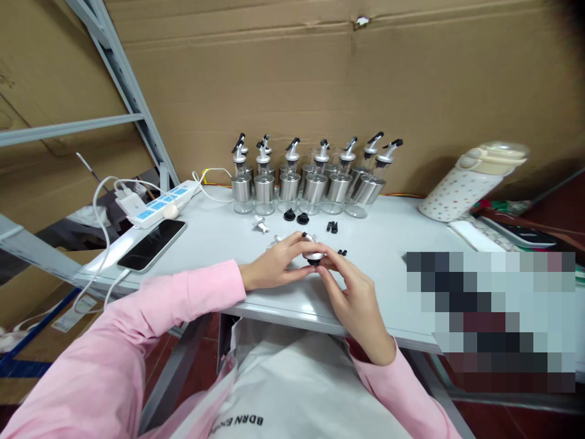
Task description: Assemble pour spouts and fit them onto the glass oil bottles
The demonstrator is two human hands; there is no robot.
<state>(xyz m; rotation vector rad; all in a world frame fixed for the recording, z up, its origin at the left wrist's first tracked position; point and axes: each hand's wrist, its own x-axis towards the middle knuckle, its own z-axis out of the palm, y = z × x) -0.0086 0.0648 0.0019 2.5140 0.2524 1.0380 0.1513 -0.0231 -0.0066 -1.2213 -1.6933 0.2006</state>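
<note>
Seen from above, at the near edge of a pale grey table point(402, 244): left hand point(274, 265) and right hand point(354, 299), both in pink sleeves, brought together around a small pourer cap point(314, 255) with a silver collar and a black underside. Held just above the tabletop, near its front edge, pinched between the fingertips of both hands; left thumb and fingers curled on its left side, right fingers closed on its right. Whether the cap rests on the surface cannot be told.

Behind the hands, loose on the table: a silver spout piece point(261, 225), two black round stoppers point(295, 216), and small black plastic bits point(332, 227) farther right, with more of them point(342, 252) just beside the right fingers.

Further back, against the cardboard wall point(292, 79): a row of glass dispenser bottles point(311, 183) with steel bands and spouted tops, standing upright and close together.

At left: a dark phone point(152, 244) lying face up, a white power strip point(159, 204) with a charger plugged in, white cables trailing off the edge. At right: a spotted flask point(466, 183) lying tilted on its side. Below the table edge: a white bag point(292, 378) with dark lettering
</note>
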